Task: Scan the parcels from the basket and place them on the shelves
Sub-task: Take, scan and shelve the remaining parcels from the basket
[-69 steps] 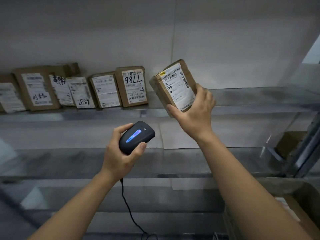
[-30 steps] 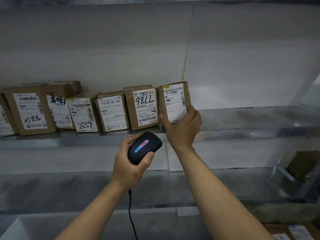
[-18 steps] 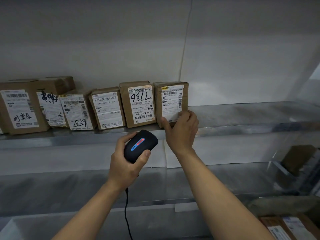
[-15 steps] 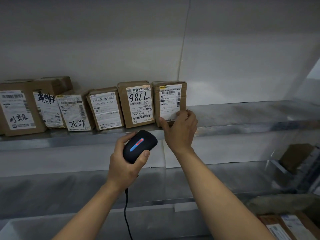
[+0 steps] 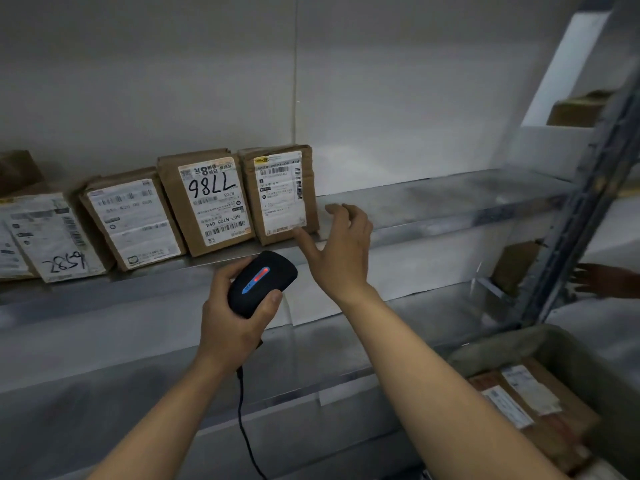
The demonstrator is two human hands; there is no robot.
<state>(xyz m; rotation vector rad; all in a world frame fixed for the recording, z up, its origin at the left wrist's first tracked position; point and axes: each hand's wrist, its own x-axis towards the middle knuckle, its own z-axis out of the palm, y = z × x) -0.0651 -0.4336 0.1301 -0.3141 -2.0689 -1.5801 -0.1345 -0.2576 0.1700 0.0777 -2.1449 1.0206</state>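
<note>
Right hand: raised in front of the upper grey metal shelf, fingers spread and loosely bent, holding nothing; thumb tip at or just short of the lower right corner of the rightmost brown cardboard parcel with a white printed label, contact not clear.

Left hand: lower, fingers and thumb wrapped around the black corded handheld scanner with a red-and-blue light strip; black cable hangs below the wrist.

Rightmost parcel: upright on the upper shelf, at the right end of the row, against the brown parcel marked 7786.

Further left: brown parcel with a plain white label; parcel marked 2859, both leaning.

Open room: the upper shelf is bare to the right of the row, up to the grey upright post.

Lower right: grey basket with brown labelled parcels inside.
</note>
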